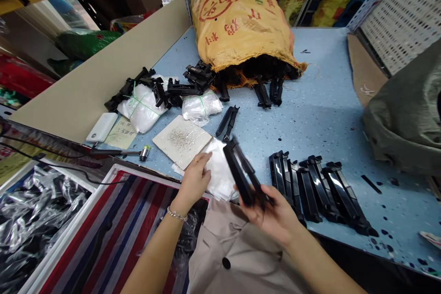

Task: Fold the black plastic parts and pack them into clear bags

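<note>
My right hand (pixel 270 216) grips a long black plastic part (pixel 239 172), held tilted over the table's front edge and slightly blurred. My left hand (pixel 196 177) rests at the left side of a stack of thin white plastic bags (pixel 220 172), its index finger and thumb apart. Just beyond the left hand lies a square white board (pixel 181 140) with brown specks. Another black plastic part (pixel 227 121) lies behind the bags. To the right of my right hand, several similar black parts (pixel 317 188) lie side by side in a row.
A yellow woven sack (pixel 244 23) spills black parts at the back. Tied bundles of clear bags (pixel 143 105), a white power bank (pixel 102 127) and a hammer-like tool (pixel 120 152) are on the left. A striped-lined bin (pixel 113 229) stands below; a grey-green sack (pixel 406 115) is at right.
</note>
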A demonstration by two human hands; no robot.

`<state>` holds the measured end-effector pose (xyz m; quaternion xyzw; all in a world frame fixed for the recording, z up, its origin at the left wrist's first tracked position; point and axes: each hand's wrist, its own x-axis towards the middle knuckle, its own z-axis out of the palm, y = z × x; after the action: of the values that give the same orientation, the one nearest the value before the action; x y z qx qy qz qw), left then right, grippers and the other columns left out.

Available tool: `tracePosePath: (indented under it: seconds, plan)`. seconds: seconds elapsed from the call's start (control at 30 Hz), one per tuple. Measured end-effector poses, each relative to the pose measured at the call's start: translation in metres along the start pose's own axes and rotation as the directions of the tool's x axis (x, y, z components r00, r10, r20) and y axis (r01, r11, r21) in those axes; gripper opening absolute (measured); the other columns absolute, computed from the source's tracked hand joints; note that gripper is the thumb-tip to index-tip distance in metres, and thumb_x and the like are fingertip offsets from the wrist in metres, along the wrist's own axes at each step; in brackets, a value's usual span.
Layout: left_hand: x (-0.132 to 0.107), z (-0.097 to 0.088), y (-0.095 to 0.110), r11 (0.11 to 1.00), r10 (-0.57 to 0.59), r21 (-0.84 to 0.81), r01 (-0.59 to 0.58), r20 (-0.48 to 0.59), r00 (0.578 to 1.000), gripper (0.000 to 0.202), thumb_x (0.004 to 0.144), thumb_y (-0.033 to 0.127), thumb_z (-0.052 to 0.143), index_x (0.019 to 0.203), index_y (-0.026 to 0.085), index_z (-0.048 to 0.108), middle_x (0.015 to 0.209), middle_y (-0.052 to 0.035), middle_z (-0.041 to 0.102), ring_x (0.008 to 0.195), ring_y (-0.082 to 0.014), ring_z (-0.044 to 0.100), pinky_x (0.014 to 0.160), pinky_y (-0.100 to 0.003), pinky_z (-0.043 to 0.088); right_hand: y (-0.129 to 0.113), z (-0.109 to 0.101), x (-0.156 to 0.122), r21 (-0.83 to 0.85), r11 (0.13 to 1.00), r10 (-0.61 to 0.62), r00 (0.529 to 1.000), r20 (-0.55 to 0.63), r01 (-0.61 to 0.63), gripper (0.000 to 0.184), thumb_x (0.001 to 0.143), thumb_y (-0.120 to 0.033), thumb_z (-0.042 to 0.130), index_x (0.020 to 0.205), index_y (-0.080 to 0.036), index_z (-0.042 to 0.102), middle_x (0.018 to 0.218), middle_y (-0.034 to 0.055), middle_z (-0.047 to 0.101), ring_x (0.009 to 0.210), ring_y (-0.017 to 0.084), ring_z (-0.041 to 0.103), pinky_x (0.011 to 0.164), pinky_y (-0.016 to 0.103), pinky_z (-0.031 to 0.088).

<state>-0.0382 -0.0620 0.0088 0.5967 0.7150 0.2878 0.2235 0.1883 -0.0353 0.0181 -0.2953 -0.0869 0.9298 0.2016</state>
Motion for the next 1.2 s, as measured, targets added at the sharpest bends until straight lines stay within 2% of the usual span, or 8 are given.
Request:
tracePosePath:
  seconds: [0.13,0.3,0.43,0.67,0.77,0.93,1.03,1.2]
  plan:
    - [-0.005,0.000,-0.012,0.998,0.031,-0.061,-0.028,0.043,0.999,0.072,0.074,0.000,0.043,0.142,0.023,0.036,0.136,-0.0128,0.043,0.075,-0.0109,0.059,0.072,-0.027,0.053,0.016,-0.013,-0.002,0.212,0.906,0.349,0.930,0.118,-0.367,0.043,0.084,-0.044,0.058,0.099,-0.005,0.065,0.074,0.0101,0.069,0.053,0.007,0.055,0.046,0.012,0.045]
    - [-0.018,-0.003,-0.003,0.960,0.089,0.261,-0.105,0.071,0.993,0.082,0.073,-0.003,0.038,0.149,0.022,0.020,0.147,-0.0180,0.031,0.099,-0.0226,0.061,0.068,-0.031,0.053,0.027,-0.013,0.009,0.132,0.987,0.109,0.986,-0.130,-0.092,0.029,0.086,-0.036,0.059,0.092,-0.008,0.065,0.073,0.0111,0.070,0.055,0.011,0.060,0.049,0.017,0.049]
    - [-0.024,0.004,0.012,0.914,0.114,0.383,-0.132,0.069,0.991,0.089,0.073,-0.003,0.037,0.151,0.021,0.003,0.153,-0.0217,0.023,0.105,-0.0272,0.062,0.066,-0.030,0.054,0.025,-0.007,0.007,0.164,0.957,0.244,0.970,-0.020,-0.238,0.034,0.085,-0.040,0.059,0.093,-0.008,0.064,0.071,0.0098,0.067,0.053,0.010,0.058,0.045,0.017,0.046]
    - [-0.055,0.017,0.045,0.933,0.314,0.082,-0.351,0.294,0.903,0.086,0.077,-0.002,0.034,0.152,0.019,-0.002,0.156,-0.0179,0.020,0.130,-0.0267,0.046,0.099,-0.039,0.048,0.020,0.000,0.029,-0.286,0.955,-0.121,0.982,-0.142,0.076,0.028,0.079,-0.043,0.065,0.080,-0.015,0.062,0.068,0.0005,0.059,0.054,0.008,0.047,0.046,0.017,0.040]
    - [-0.065,0.010,0.054,0.939,0.342,-0.110,-0.325,0.357,0.869,0.082,0.076,-0.001,0.037,0.152,0.020,0.012,0.154,-0.0143,0.027,0.138,-0.0229,0.035,0.110,-0.038,0.039,0.030,0.006,0.021,-0.718,0.629,-0.422,0.907,0.008,0.298,0.021,0.077,-0.033,0.071,0.090,-0.018,0.066,0.084,0.0018,0.063,0.080,0.016,0.057,0.072,0.026,0.049]
    - [-0.095,-0.057,0.058,0.987,0.113,-0.150,-0.062,0.365,0.924,0.042,0.085,0.024,0.053,0.126,0.034,0.059,0.120,-0.0068,0.063,0.111,-0.0238,0.059,0.098,-0.036,0.048,0.006,0.009,-0.016,-0.850,0.364,-0.055,0.919,0.389,0.382,0.048,0.087,-0.029,0.060,0.133,-0.026,0.051,0.118,0.0070,0.063,0.101,0.023,0.061,0.089,0.040,0.049]
    - [-0.118,-0.091,0.039,0.986,-0.091,-0.077,0.148,0.497,0.863,0.033,0.081,0.031,0.061,0.112,0.038,0.067,0.115,-0.0030,0.067,0.106,-0.0247,0.061,0.092,-0.033,0.050,-0.046,-0.010,-0.021,-0.899,-0.186,-0.259,0.863,0.434,0.397,0.042,0.091,-0.013,0.042,0.127,-0.027,0.059,0.129,0.0087,0.060,0.119,0.027,0.053,0.104,0.052,0.038]
    - [-0.119,-0.038,-0.031,0.907,-0.409,0.202,0.371,0.641,0.649,0.030,0.067,0.014,0.060,0.093,0.021,0.073,0.100,-0.0064,0.072,0.097,-0.0255,0.066,0.088,-0.033,0.048,-0.118,-0.043,-0.002,-0.648,-0.747,-0.270,0.823,0.500,0.149,0.055,0.078,0.007,0.035,0.113,-0.019,0.067,0.134,0.0121,0.057,0.137,0.031,0.035,0.109,0.057,0.030]
